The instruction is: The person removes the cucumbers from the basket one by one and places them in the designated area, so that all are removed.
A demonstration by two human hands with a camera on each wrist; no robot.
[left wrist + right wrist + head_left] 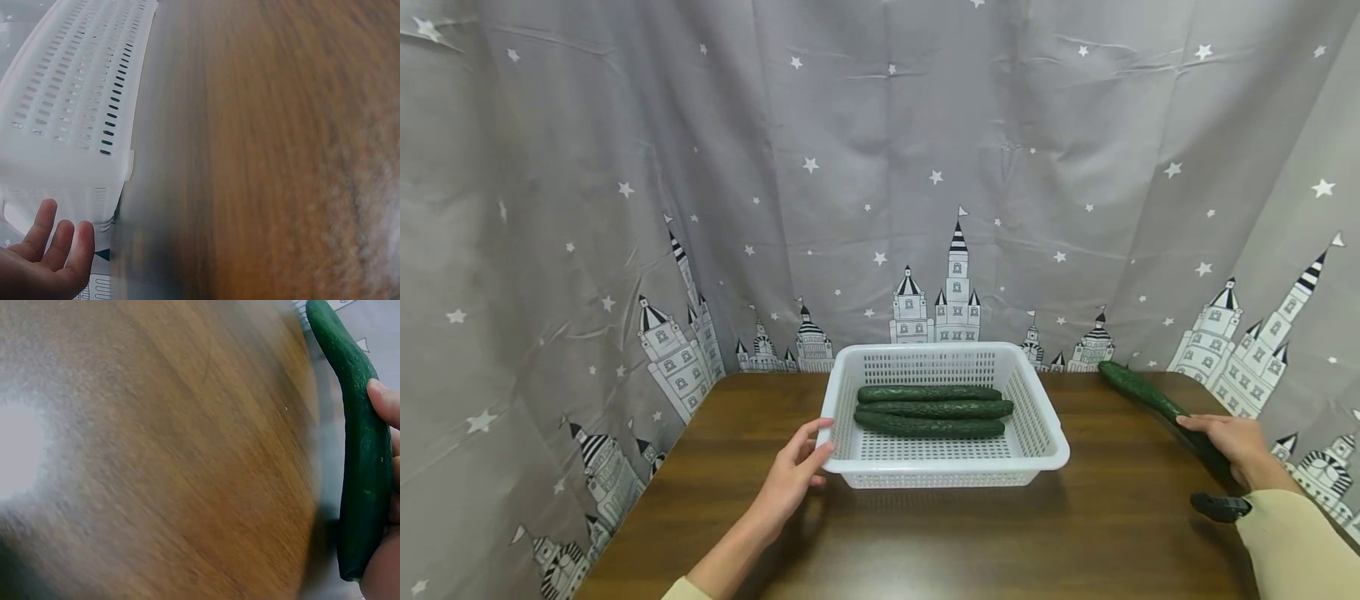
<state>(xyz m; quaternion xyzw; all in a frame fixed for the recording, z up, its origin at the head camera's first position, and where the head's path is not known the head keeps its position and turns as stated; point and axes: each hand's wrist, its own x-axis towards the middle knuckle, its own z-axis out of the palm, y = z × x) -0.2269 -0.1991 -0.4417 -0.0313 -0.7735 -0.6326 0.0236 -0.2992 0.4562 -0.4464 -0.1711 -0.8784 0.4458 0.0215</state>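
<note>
Where my right hand (1236,446) is: lower right of the frame, thumb and fingers clamped round a long, dark-green, slightly bent cucumber (1150,396).
Held cucumber: right of frame, slanting from upper left to lower right; whether it touches the brown wood-grain table (1127,508) I cannot tell.
My left hand (788,475): centre-left, fingers apart and loosely bent, touching the near left corner of a white, rectangular, perforated plastic basket (947,465).
Basket stock: three dark-green cucumbers (936,409), lying side by side, lengthwise across the frame's centre.
Backdrop: grey fabric curtain (1037,208), printed with white stars and castles.
Risk, held cucumber: its smooth skin could twist or slip in my grasp, the far end reaching well past my thumb.
Risk, basket: it could skid or tip, should my left fingers push unevenly at that one corner.
</note>
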